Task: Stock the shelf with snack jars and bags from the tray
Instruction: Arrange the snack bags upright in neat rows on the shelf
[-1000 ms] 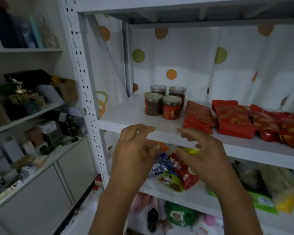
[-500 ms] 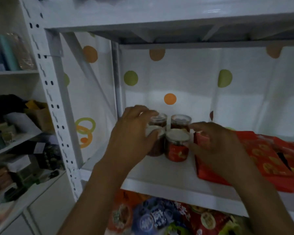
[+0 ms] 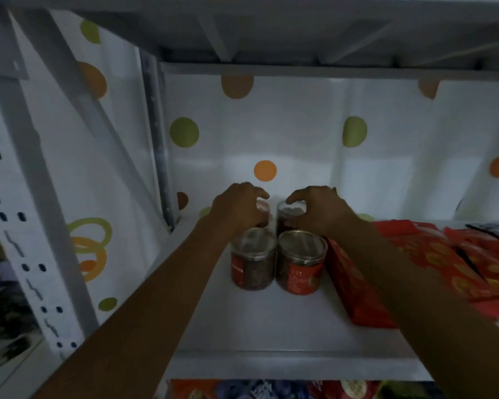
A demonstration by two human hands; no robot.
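Dim, underexposed frame with bluish-grey cast. Brightest patch mid-frame on dotted backdrop (image 3: 300,145); light falls off toward corners. Underside of upper shelf (image 3: 300,33) across top in deep shadow. Left hand (image 3: 238,207) and right hand (image 3: 321,211) near-silhouettes, shading back left jar (image 3: 264,209) and back right jar (image 3: 288,223). Faint sheen on front jar lids (image 3: 301,246). Motion blur smears red bags (image 3: 432,254) at right edge. Wide-angle bend tilts upright (image 3: 15,197) at left.

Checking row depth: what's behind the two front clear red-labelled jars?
Two more clear lidded jars: the back-left jar mostly covered by the left hand, the back-right jar gripped at its lid by the right hand. Their bases are hidden.
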